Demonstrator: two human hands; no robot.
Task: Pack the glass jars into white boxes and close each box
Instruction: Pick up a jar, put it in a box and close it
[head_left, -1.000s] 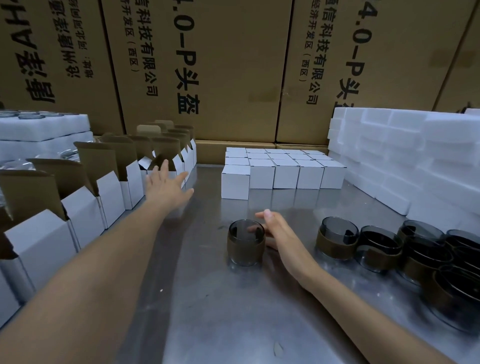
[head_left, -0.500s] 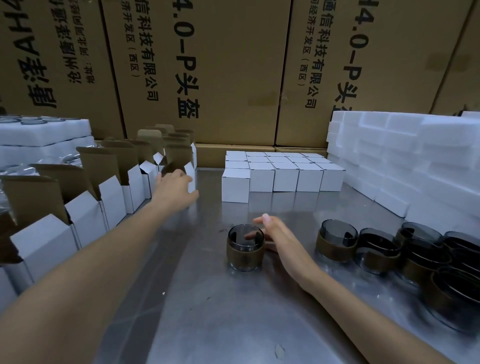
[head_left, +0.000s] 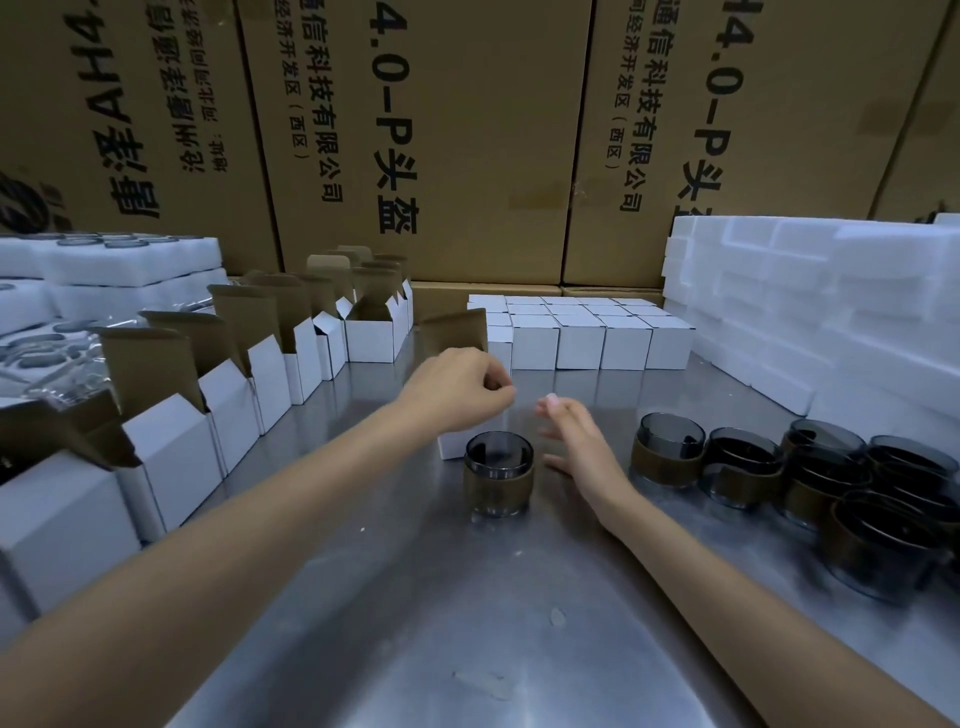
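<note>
Open white box (head_left: 453, 447), gripped in left hand (head_left: 460, 387) at frame centre, is best set upright just behind glass jar (head_left: 498, 480); right hand (head_left: 582, 441), relaxed and empty, is beside it.

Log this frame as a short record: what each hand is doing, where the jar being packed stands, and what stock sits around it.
left hand: grips an open white box, flap up, just behind the jar
right hand: open, beside the jar, not holding it
jar in work: upright on the metal table, not yet boxed
open boxes: row at left
closed boxes: block at back
spare jars: cluster at right
foam blocks: stacked at right
</note>
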